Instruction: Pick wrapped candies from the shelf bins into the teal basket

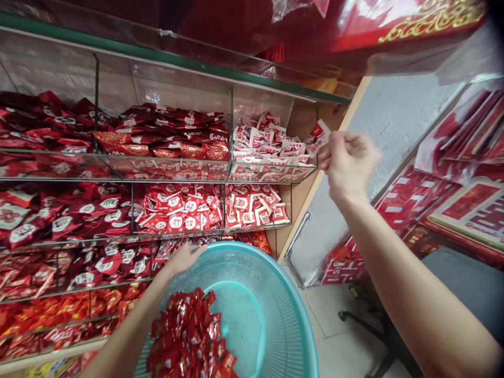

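My right hand (348, 157) pinches a small red-and-white candy packet (317, 137) by its edge, just right of the upper glass bin. That bin holds a heap of similar white-edged packets (268, 136). Down at the far rim of a turquoise plastic basket (289, 294), my left hand (185, 259) grips the edge, its fingers partly hidden. Shiny red wrapped candies (192, 336) are piled on the left side of the basket floor, and its pale bottom shows on the right.
Glass-fronted shelves (177, 178) hold several rows of red packets. A wooden side panel (307, 202) ends them at the right. Beyond it are a grey wall (389, 115), red packaged goods (468, 210) and a wheeled chair (460, 294). A large red package (374, 26) hangs overhead.
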Available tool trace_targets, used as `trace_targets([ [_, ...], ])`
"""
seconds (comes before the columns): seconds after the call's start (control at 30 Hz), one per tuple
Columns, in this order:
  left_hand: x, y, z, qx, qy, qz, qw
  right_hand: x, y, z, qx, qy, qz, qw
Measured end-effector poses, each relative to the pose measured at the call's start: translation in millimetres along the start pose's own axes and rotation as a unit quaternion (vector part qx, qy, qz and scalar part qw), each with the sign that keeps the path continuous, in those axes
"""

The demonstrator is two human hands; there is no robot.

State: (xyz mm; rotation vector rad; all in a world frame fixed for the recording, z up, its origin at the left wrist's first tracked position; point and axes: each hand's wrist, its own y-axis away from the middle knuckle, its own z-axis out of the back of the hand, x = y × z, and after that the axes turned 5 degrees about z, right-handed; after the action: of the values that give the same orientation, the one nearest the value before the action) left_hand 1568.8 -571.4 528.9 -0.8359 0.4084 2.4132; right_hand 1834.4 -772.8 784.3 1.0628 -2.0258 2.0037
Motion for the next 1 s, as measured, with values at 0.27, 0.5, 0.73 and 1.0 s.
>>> trace_targets([
  [0.27,7.1,2.2,-1.4,-0.006,-0.002,0.008,1.0,25.2,98.5,55.5,0.303,0.057,-0.007,0.951],
  [0.5,5.1,6.5,-1.0,-0.009,-0.015,0.005,1.0,-44.6,205.6,13.1,0.595,-0.078,-0.121,0.79],
  [0.73,-1.2,17.6,3.6,-0.006,-0.032,0.006,0.999,-111.3,259.5,-39.4,0.675,-0.082,-0.269,0.682],
  [1.0,2.7,27.0,6.1,-0.012,-0.058,0.025,0.998,-116.5,279.3,-73.2,0.806,0.011,-0.184,0.563],
])
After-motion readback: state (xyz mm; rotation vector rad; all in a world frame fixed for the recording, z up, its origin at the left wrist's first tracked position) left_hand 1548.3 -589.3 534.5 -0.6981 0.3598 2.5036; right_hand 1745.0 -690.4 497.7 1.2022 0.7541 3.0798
